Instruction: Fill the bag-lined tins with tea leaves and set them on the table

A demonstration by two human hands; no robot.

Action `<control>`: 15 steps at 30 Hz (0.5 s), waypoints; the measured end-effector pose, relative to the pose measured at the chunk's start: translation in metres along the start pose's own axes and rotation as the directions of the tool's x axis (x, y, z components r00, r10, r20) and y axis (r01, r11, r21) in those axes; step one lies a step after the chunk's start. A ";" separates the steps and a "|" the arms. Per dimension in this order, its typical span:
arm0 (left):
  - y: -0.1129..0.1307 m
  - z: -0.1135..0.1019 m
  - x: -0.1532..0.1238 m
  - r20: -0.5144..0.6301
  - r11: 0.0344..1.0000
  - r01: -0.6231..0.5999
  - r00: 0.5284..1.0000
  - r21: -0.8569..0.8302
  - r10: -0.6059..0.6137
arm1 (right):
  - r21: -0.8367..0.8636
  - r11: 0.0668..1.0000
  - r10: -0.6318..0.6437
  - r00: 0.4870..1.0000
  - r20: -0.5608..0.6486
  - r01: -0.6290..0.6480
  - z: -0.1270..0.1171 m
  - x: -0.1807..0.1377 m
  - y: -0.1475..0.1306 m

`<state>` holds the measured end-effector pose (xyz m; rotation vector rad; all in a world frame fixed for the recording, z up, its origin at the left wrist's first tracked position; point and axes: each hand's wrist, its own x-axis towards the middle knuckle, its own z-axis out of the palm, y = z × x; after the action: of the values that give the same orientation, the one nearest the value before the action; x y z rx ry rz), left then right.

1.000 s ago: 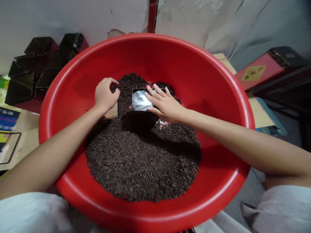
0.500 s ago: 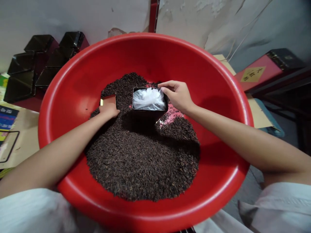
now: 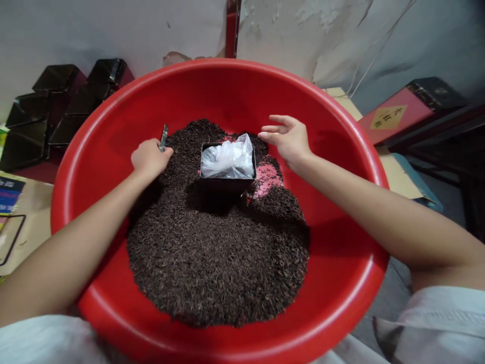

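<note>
A big red basin holds a heap of dark loose tea leaves. A small black square tin lined with a clear plastic bag stands upright in the heap near the far side. My left hand is closed round a thin flat metal piece, probably the tin's lid, held edge-up just left of the tin. My right hand hovers to the right of the tin with its fingers stretched out, touching nothing.
Several black tins are stacked against the wall at the back left. A red box with a yellow label lies at the right over cardboard. Printed cardboard lies at the left. A pale wall stands close behind.
My right hand let go of the bag in the tin and drew back to the right, opening. My left hand lifted the flat metal piece out of the tea leaves.
</note>
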<state>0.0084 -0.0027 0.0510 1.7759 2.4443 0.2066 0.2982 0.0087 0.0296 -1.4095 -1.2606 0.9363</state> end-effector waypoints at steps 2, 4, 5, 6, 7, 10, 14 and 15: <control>0.003 -0.009 -0.001 -0.142 0.996 -0.046 0.989 -0.082 0.034 | -0.094 0.996 0.012 0.999 0.031 -0.009 -0.006 0.004 0.001; 0.005 -0.015 -0.003 -0.282 0.978 -0.166 0.951 -0.126 0.125 | -0.294 0.956 0.023 0.996 0.084 0.002 -0.009 0.005 -0.001; 0.006 -0.017 -0.005 -0.344 0.964 -0.233 0.922 -0.130 0.177 | -0.419 0.908 0.026 0.994 0.110 0.023 -0.009 0.005 -0.002; 0.007 -0.019 -0.007 -0.401 0.947 -0.294 0.889 -0.125 0.223 | -0.534 0.844 0.024 0.991 0.133 0.051 -0.010 0.004 -0.003; 0.008 -0.020 -0.009 -0.453 0.932 -0.343 0.853 -0.115 0.259 | -0.620 0.779 0.006 0.988 0.151 0.090 -0.009 0.003 -0.004; 0.009 -0.023 -0.015 -0.568 0.896 -0.432 0.765 -0.103 0.304 | -0.676 0.692 -0.216 0.966 0.143 0.255 -0.005 -0.006 -0.011; 0.007 -0.023 -0.016 -0.579 0.873 -0.461 0.760 -0.157 0.297 | -0.601 0.619 -0.542 0.829 0.138 0.506 0.009 -0.041 -0.028; 0.006 -0.022 -0.015 -0.558 0.870 -0.461 0.775 -0.177 0.297 | -0.588 0.589 -0.557 0.806 0.202 0.554 0.014 -0.051 -0.032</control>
<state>0.0147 -0.0161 0.0738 2.2671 2.1093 1.1799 0.2694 -0.0404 0.0545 -1.3320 -1.9769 0.0473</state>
